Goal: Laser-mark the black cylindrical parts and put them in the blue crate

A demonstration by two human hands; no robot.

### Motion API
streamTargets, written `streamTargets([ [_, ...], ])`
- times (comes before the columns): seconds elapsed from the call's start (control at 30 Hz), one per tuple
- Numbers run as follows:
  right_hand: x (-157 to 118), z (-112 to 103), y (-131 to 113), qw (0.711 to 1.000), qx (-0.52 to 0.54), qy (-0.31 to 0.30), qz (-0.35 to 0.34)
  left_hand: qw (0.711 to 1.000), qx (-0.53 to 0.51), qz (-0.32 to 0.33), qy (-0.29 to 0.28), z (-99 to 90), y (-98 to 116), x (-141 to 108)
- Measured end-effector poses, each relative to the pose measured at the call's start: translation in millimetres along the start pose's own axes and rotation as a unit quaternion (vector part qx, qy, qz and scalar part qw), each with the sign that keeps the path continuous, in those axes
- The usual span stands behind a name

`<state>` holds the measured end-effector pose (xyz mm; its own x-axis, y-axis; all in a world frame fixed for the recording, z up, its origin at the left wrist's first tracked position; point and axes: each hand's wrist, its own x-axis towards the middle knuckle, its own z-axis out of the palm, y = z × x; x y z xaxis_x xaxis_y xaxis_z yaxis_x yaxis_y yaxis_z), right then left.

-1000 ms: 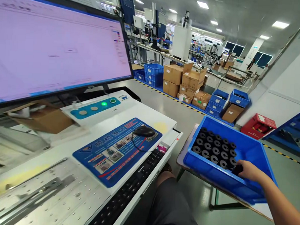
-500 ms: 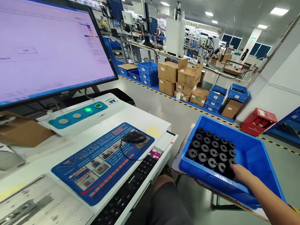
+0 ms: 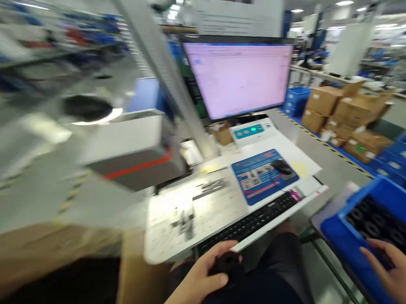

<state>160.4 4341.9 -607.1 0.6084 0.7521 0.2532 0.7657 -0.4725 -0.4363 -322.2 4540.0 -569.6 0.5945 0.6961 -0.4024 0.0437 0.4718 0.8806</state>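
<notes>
My left hand (image 3: 206, 271) is closed round a black cylindrical part (image 3: 225, 263) with a hole in its end, held above my lap near the keyboard's front edge. At the lower right, my right hand (image 3: 391, 268) is over the near edge of a blue bin (image 3: 340, 247), its thumb and fingers apart and nothing visible between them. Inside the bin stand several black cylinders (image 3: 372, 229) with holes in their tops, blurred by motion.
A white desk holds a keyboard (image 3: 253, 223), a blue mat (image 3: 255, 181) with a mouse (image 3: 281, 166), and a metal plate (image 3: 200, 205). Behind are a monitor (image 3: 240, 79) and a slanted column (image 3: 166, 69). An open carton (image 3: 130, 270) stands lower left.
The view has swung left. My left hand has come into view holding a black cylinder. My right hand has moved off the cylinders to the bin's near edge, fingers now apart.
</notes>
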Motion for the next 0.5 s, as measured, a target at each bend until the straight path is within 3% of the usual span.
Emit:
streamTargets([
  [0.1, -3.7, 35.8, -95.6, 0.978, 0.118, -0.031, -0.171, 0.997, -0.061, 0.041, -0.037, -13.1, 0.1, -16.0],
  [0.17, -18.1, 48.8, -159.9, 0.956, 0.192, -0.079, -0.21, 0.993, -0.094, 0.058, -0.053, -19.0, -2.0, -23.5],
  [0.27, -44.9, 62.0, -234.9, 0.905, 0.289, -0.218, -0.223, 0.988, -0.12, 0.084, -0.051, -25.0, -13.9, -40.2],
  [0.4, -74.1, 87.7, -291.0, 0.791, 0.347, -0.437, -0.252, 0.976, -0.189, 0.08, -0.074, -34.8, -44.2, -64.4],
  [0.5, -94.8, 117.9, -312.6, 0.716, 0.356, -0.54, -0.265, 0.972, -0.211, 0.06, -0.086, -45.7, -72.2, -75.0],
])
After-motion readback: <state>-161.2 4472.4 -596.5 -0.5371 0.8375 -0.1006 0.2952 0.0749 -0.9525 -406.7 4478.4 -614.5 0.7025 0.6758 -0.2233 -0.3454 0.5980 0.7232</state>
